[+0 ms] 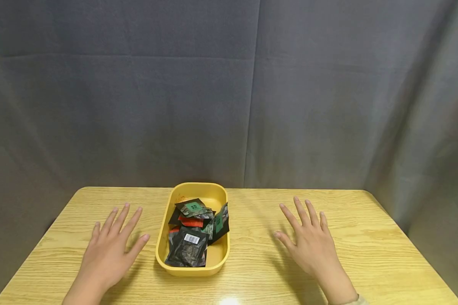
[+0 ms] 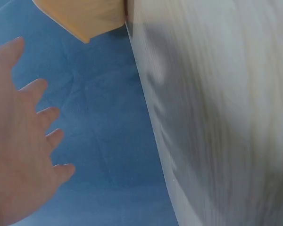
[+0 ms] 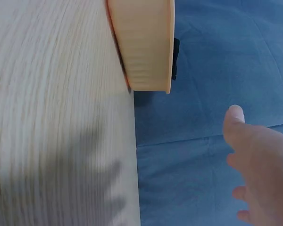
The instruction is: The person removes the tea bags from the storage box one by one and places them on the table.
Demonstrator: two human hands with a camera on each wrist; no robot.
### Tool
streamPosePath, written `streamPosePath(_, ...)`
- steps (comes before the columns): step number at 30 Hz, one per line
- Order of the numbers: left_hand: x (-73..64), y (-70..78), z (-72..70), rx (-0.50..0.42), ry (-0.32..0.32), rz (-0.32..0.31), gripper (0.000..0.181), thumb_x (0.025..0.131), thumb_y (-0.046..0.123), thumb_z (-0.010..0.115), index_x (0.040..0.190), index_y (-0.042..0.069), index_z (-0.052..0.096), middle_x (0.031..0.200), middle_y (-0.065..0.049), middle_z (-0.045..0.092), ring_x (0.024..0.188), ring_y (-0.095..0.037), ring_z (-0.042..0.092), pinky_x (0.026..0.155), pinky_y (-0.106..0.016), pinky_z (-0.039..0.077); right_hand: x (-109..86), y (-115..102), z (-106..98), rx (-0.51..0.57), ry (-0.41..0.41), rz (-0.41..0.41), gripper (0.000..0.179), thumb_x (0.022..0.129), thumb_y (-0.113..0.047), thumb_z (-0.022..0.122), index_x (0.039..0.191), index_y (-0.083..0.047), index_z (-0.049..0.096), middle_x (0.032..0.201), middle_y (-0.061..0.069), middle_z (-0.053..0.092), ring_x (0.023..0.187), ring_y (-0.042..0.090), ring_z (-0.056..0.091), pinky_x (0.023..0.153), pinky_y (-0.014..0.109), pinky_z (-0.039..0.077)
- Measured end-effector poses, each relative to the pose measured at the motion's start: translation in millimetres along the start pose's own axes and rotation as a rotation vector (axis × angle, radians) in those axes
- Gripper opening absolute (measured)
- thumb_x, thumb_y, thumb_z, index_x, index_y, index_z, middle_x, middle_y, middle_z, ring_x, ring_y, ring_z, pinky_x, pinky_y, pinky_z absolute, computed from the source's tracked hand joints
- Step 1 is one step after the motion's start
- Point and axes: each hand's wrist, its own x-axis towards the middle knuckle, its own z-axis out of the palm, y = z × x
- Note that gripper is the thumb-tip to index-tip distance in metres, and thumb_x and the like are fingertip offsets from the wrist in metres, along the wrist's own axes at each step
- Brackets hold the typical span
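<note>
Two hands show, one left hand (image 1: 112, 252) and one right hand (image 1: 311, 243), each with five digits, and one sleeve cuff (image 1: 359, 300). There is one surface (image 1: 259, 241), bearing one yellow tub (image 1: 192, 271). At least four packets (image 1: 187, 255) can be told apart; they overlap, so their full number cannot be made out. Two green labels (image 1: 193, 206) and one barcode label (image 1: 191, 239) face up.

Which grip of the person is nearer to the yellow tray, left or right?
Left. The left grip is just off the yellow tray on its left side; the right grip is farther off its right side.
</note>
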Motion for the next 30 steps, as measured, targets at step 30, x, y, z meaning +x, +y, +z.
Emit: streamPosePath(30, 9.7, 20.2, 6.3, -0.926, -0.253, -0.308, 0.071, 0.108, 0.045, 0.030, 0.159, 0.003, 0.005, 0.160, -0.028, 0.011, 0.142, -0.051, 0.017, 0.110, -0.067, 0.021, 18.8, -52.2, -14.5, 0.090, 0.084, -0.182, 0.064, 0.097, -0.050, 0.058, 0.154, -0.028, 0.038, 0.158, 0.007, 0.033, 0.142, 0.030, 0.033, 0.110, 0.055, 0.033)
